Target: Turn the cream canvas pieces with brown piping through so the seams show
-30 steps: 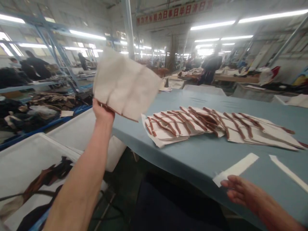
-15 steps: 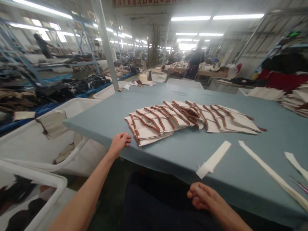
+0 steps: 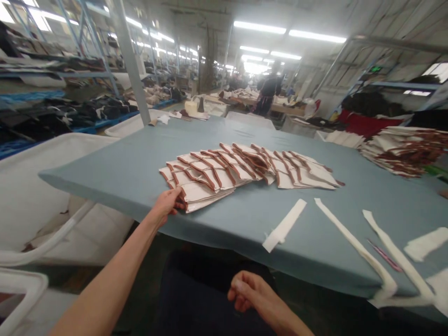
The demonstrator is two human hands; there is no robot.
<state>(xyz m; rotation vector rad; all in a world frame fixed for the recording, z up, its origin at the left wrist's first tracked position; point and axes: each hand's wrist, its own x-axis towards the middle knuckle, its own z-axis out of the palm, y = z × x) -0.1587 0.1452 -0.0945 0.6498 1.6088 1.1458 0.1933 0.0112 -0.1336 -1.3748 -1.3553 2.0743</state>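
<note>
Cream fabric pieces (image 3: 210, 170) with brown bound edges lie overlapped in a fanned row on the blue-green covered table (image 3: 105, 161). At the row's near left end, my left hand (image 3: 168, 204) has its fingers closed on the brown-edged corner of the lowest pieces. How many layers it pinches is hidden. My right hand (image 3: 248, 291) hangs in front of the table edge, above my lap, with its fingers curled in and nothing visible in them. The nearest thing to it is a white fabric strip (image 3: 285, 226) on the table.
Long white strips (image 3: 353, 238) and slim pinkish-purple tweezers or snips (image 3: 385, 255) lie at the right. A heaped pile of brown-edged pieces (image 3: 402, 147) stands at the far right. White bins (image 3: 66, 144) flank the left side. A person (image 3: 269, 91) stands beyond the table.
My left hand has moved onto the near corner of the fabric row and closed on it. My right hand has shifted left, off the table edge. The view has turned to the right.
</note>
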